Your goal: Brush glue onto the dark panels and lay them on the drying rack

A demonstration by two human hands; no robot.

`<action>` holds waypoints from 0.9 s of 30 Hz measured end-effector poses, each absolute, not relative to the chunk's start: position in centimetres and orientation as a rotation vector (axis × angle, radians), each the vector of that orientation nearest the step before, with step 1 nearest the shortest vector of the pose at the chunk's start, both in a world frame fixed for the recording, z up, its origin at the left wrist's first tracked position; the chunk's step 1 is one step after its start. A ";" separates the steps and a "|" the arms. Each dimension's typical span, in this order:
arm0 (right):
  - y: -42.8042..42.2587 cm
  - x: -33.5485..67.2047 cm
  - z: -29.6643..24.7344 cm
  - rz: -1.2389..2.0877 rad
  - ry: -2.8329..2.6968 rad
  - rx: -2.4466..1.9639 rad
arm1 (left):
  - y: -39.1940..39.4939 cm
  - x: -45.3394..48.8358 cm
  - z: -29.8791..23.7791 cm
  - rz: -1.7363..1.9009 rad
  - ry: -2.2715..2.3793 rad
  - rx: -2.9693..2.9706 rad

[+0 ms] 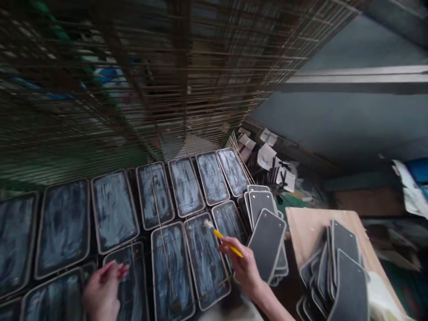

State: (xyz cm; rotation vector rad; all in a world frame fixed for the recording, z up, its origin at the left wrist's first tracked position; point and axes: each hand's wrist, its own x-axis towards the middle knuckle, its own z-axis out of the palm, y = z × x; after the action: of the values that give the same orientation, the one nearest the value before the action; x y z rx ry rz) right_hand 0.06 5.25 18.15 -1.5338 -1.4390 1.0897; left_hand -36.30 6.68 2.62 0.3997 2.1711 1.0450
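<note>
My right hand (245, 267) is closed around a paintbrush (230, 247) with a yellow handle. The brush's pale bristles sit over the upper part of a dark rounded panel (205, 263) streaked with a whitish wet-looking coat. My left hand (105, 290), slightly blurred, hovers over another dark panel (132, 285) at the lower left. Its fingers are curled together, and whatever may be between them is hidden. Rows of similar light-edged panels (115, 209) lie side by side around both hands, most of them streaked.
Right of my right hand, a fanned stack of uncoated panels (267, 236) overlaps the rows. A wooden board (301, 223) carries another panel stack (349, 285). Wire racks (187, 93) rise behind the rows. Bundles with pale sheets (266, 156) stand farther back by the wall.
</note>
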 end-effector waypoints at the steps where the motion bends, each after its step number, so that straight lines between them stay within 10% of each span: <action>1: 3.8 2.8 18.8 1.025 -1.404 -1.600 | 5.5 -33.9 3.2 1.067 2.056 0.478; 15: -4.8 22.2 18.9 0.561 -1.483 -1.921 | -0.6 -3.4 9.5 0.072 1.383 1.756; 27: -5.1 25.1 19.4 0.495 -1.425 -1.833 | 2.0 0.0 8.7 0.516 1.198 1.201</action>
State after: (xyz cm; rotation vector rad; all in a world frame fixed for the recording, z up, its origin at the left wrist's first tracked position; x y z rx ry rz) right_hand 25.11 -5.10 19.43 -1.8332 -1.4249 0.4952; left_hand 0.04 1.97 8.73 1.2006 1.1977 0.5160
